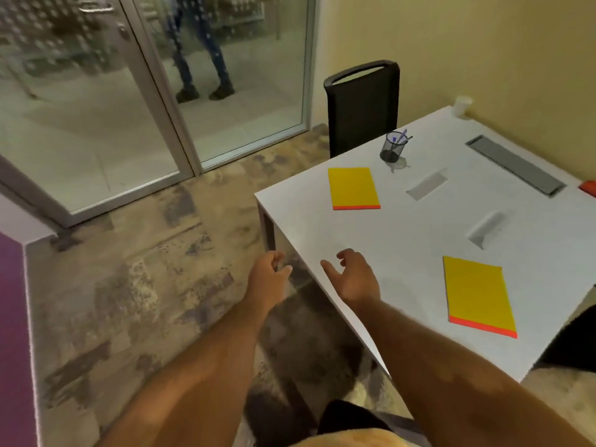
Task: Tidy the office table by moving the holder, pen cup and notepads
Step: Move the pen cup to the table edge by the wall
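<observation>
On the white table [403,253] lie two yellow notepads with orange edges: one [353,188] near the far left corner, one [477,295] near the front right. A black mesh pen cup [392,147] with blue pens stands behind the far notepad. Two clear holders lie on the table, one [427,186] in the middle, one [487,229] further right. My left hand [269,277] hovers over the floor just off the table's left edge, fingers loosely curled, empty. My right hand [353,275] hovers over the table's left edge, fingers apart, empty.
A black chair [362,106] stands at the table's far side. A grey cable tray [514,164] is set in the tabletop near the wall, with a white cup [461,104] at the far corner and an orange object [588,188] at the right edge. Glass doors and a person's legs are beyond on the left.
</observation>
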Demonstrator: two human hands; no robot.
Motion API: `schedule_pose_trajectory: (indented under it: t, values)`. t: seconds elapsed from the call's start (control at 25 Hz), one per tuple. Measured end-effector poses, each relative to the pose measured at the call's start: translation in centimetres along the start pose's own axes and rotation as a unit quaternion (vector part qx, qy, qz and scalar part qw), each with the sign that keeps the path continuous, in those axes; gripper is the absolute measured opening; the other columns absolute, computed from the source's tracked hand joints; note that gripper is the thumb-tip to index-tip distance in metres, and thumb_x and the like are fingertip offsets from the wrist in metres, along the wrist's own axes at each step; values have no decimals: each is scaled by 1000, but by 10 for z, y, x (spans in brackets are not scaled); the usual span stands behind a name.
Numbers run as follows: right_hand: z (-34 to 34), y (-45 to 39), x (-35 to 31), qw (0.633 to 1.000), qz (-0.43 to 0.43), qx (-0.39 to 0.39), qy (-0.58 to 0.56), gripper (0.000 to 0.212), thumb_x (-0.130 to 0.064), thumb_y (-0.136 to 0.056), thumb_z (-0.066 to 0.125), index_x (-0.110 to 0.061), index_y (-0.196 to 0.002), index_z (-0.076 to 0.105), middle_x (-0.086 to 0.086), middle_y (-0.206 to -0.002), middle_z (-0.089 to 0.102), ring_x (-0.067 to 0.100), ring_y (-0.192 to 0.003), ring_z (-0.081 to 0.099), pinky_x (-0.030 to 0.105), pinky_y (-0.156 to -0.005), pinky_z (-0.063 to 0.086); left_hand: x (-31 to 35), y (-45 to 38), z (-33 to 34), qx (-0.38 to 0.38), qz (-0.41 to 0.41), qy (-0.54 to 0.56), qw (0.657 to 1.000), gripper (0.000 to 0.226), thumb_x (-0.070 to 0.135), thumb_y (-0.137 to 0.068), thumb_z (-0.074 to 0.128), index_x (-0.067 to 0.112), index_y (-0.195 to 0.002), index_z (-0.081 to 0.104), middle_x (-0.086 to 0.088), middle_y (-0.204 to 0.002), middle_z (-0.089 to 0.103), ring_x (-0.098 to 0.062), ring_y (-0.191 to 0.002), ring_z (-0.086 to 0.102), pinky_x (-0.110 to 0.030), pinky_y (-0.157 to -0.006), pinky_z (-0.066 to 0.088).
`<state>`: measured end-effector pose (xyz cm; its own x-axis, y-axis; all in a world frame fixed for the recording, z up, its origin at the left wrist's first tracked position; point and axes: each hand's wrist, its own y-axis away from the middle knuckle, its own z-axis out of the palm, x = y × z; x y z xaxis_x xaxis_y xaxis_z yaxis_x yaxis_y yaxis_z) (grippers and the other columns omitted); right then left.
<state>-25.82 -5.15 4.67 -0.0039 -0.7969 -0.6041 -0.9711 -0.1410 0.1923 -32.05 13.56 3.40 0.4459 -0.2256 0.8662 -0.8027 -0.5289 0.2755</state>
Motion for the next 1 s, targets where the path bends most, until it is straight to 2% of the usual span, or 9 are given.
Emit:
schedule_pose_trajectory:
  t: [0.2, 0.32, 0.44, 0.6, 0.72, 0.88, 1.0]
  values:
    - [30, -60, -40, 999, 23, 19, -19, 61, -76, -89, 58, -34, -133, 53, -6, -136, 64, 20, -116, 68, 40, -100, 56, 22, -82, -20, -8, -3, -15, 1000, 32, 28, -98, 67, 27, -129, 64, 3, -129, 67, -14, -107, 61, -25, -85, 51]
    - [51, -121, -70, 999, 3, 38, -30, 62, -78, -89, 56, -33, -133, 54, -6, -132, 66, 18, -111, 69, 34, -91, 54, 44, -147, -37, 1, 29, -19, 999, 27, 25, -97, 69, 27, -124, 66, 3, -126, 69, -12, -104, 62, -18, -81, 49]
    - [58, -202, -112, 996, -44, 55, -48, 61, -72, -91, 59, -28, -133, 56, -5, -127, 66, 17, -110, 67, 34, -88, 55, 79, -222, -60, 15, 47, -24, 998, 33, 19, -94, 69, 19, -127, 66, -1, -123, 67, -17, -108, 63, -16, -76, 48]
    - [45, -294, -156, 993, -79, 67, -57, 63, -67, -90, 66, -23, -134, 59, -2, -128, 66, 17, -113, 66, 34, -88, 56, 123, -311, -83, 20, 85, -84, 993, 37, 16, -94, 66, 16, -130, 66, 0, -128, 63, -17, -116, 59, -24, -86, 44]
    - [35, -352, -178, 990, -69, 77, -93, 65, -65, -89, 68, -20, -135, 59, 1, -129, 66, 20, -115, 65, 33, -88, 53, 146, -370, -86, 26, 102, -106, 989, 37, 16, -93, 66, 17, -131, 66, 0, -129, 63, -16, -118, 58, -21, -85, 44]
    - [33, -408, -193, 988, -50, 98, -106, 65, -64, -88, 68, -21, -136, 58, 1, -129, 63, 19, -114, 64, 32, -85, 50, 164, -439, -71, -1, 131, -135, 982, 37, 20, -93, 68, 19, -130, 66, 0, -132, 63, -15, -122, 58, -33, -103, 48]
    - [37, -445, -192, 987, -24, 121, -106, 62, -63, -89, 69, -21, -133, 59, 0, -125, 62, 18, -111, 64, 35, -89, 55, 174, -495, -47, -52, 156, -153, 974, 36, 21, -92, 68, 20, -127, 68, 2, -131, 63, -14, -121, 59, -27, -100, 44]
